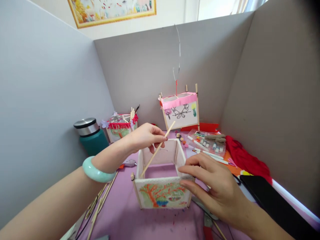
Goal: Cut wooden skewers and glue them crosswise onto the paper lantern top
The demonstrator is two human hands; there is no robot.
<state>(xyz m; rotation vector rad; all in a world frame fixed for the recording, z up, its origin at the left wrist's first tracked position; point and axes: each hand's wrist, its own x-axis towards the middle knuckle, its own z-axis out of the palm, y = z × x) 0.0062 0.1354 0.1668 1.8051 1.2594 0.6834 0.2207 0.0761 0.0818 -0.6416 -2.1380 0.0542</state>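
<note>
A small square paper lantern frame (161,186) stands on the purple mat, its front panel painted with an orange tree. My left hand (145,136), with a pale green bangle on the wrist, pinches a thin wooden stick (158,150) that slants down into the frame's near left corner. My right hand (212,186) rests on the frame's front right top edge, fingers pressed against it.
A finished lantern with a pink top (180,110) stands at the back, a red-fringed one (121,126) at back left beside a teal flask (90,136). Loose sticks (100,203) lie left. A paint set (208,143), red cloth (246,158) and pliers (207,223) are right. Grey partitions enclose all.
</note>
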